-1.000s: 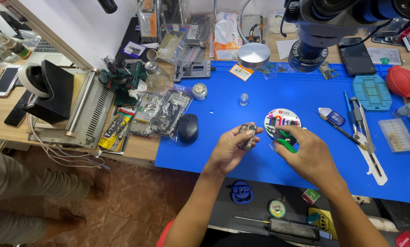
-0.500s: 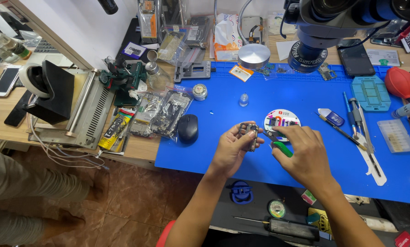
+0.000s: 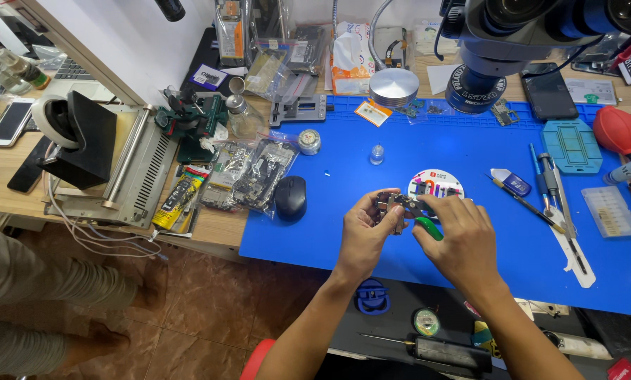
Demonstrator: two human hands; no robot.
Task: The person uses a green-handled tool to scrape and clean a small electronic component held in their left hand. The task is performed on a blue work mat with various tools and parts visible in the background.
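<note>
My left hand [image 3: 362, 232] grips a small dark circuit board part [image 3: 388, 205] above the blue work mat [image 3: 329, 225]. My right hand [image 3: 463, 243] holds green-handled pliers [image 3: 426, 224], whose metal jaws reach onto the board part. The two hands meet just in front of a round white disc [image 3: 436, 184] with coloured marks that lies on the mat.
A black mouse [image 3: 291, 198] lies left of my hands, by bags of parts [image 3: 249, 173]. A microscope [image 3: 498, 49] stands at the back. Tweezers and tools [image 3: 551, 190], a teal tray [image 3: 571, 145] and a red blower [image 3: 616, 129] lie at the right. Another person's legs [image 3: 41, 295] are at lower left.
My hands have come closer together and shifted slightly up. The pliers now reach onto the board part in my left hand.
</note>
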